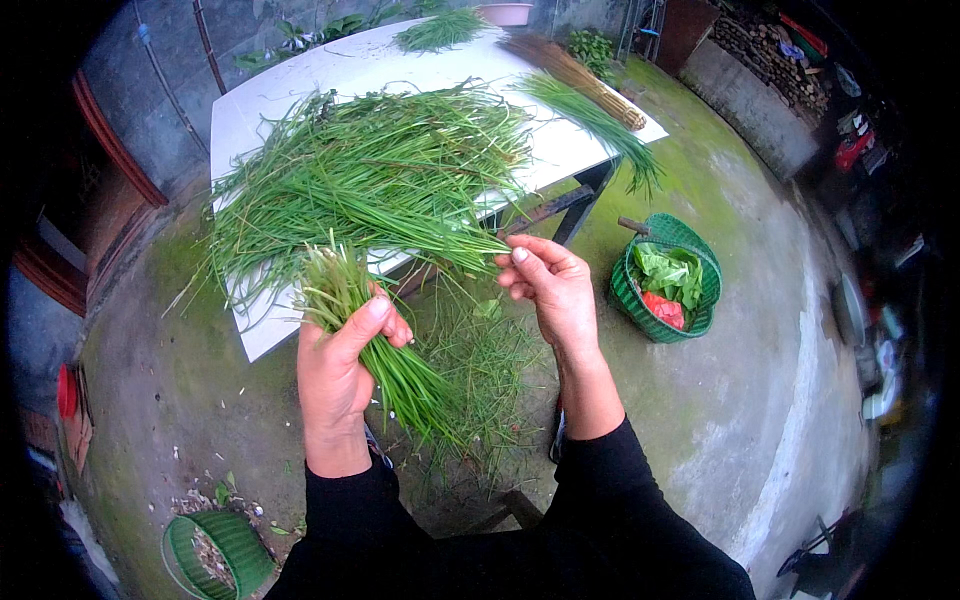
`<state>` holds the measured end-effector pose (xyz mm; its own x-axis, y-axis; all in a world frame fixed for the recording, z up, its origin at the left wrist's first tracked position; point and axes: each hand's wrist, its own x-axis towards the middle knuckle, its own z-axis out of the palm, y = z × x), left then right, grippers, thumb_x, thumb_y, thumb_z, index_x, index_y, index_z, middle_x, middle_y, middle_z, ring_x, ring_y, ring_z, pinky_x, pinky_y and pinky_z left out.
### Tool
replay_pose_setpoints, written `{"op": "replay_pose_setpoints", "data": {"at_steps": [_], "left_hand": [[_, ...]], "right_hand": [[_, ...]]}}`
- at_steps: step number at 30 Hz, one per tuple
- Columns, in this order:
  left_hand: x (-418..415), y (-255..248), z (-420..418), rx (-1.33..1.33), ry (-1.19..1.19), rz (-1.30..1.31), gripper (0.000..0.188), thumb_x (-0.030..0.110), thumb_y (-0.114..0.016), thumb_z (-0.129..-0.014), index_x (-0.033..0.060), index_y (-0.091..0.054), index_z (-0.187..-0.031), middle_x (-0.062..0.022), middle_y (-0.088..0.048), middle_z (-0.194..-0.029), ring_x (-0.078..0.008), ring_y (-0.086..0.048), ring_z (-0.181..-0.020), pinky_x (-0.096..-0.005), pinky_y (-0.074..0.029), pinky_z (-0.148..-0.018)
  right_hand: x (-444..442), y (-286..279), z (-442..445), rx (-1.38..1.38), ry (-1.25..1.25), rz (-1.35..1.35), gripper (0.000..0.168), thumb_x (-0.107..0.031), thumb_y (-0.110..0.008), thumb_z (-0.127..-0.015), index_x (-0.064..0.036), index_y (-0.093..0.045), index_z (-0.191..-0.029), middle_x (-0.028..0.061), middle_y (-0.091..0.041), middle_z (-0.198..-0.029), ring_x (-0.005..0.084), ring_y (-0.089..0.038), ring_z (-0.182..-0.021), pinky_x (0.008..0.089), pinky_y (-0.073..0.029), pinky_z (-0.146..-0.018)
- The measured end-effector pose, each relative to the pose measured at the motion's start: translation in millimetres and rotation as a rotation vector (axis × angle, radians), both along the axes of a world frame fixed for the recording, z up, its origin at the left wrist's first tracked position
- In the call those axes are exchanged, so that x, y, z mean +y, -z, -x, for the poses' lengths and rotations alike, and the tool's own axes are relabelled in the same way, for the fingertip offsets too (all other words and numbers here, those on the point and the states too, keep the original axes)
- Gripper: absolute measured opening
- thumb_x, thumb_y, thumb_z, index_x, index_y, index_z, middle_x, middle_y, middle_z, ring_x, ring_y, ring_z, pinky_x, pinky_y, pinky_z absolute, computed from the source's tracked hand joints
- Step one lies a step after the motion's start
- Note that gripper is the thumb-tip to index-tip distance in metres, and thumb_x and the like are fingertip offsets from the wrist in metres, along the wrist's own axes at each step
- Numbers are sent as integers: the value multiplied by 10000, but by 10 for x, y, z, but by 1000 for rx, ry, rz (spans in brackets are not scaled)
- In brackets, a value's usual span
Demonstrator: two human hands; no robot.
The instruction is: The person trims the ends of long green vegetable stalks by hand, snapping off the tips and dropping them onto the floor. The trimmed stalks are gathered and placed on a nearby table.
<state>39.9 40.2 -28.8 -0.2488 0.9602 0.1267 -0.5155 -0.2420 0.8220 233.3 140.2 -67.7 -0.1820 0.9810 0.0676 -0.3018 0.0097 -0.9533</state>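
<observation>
My left hand (345, 352) is closed around a bundle of green chive-like stalks (412, 386), pale ends up and green tips hanging down to the right. To its right, my right hand (547, 281) pinches the ends of a few green blades between thumb and fingers, at the near edge of a large loose heap of the same greens (375, 165). The heap covers much of a white tabletop (292, 71) and hangs over its near edge. A neater bunch of greens (592, 120) lies at the table's right side, and a small pile (439, 31) at the far edge.
A twig broom (581, 75) lies on the table's right part. On the ground at right stands a green woven basket (664, 326) with leaves and a red item. Another green basket (255, 559) lies at lower left. Blades are scattered on the concrete below the hands.
</observation>
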Motion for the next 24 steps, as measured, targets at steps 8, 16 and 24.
{"op": "replay_pose_setpoints", "data": {"at_steps": [8,16,24], "left_hand": [[-2,13,1,15,8,4,127,84,-615,-797,-1,-532,-841,-59,-538,-647,-168,-537,-578,-311,-454,-581],[-36,-20,37,27,-50,0,144,79,-617,-792,-4,-520,-859,-61,-526,-650,-169,-531,-578,-300,-446,-568],[-55,-48,93,-35,-62,35,179,64,-611,-777,-3,-500,-901,-62,-488,-655,-156,-478,-546,-279,-398,-503]], "right_hand": [[-93,16,147,-129,144,-116,164,-46,-623,-813,0,-606,-969,22,-616,-738,53,-545,-604,186,-425,-497],[-124,-312,-374,707,-74,-165,133,-65,-560,-844,-59,-589,-973,48,-564,-821,69,-436,-617,192,-361,-474],[-3,-341,-1142,414,-413,-226,109,-64,-638,-731,1,-582,-798,67,-556,-741,53,-395,-458,181,-269,-374]]}}
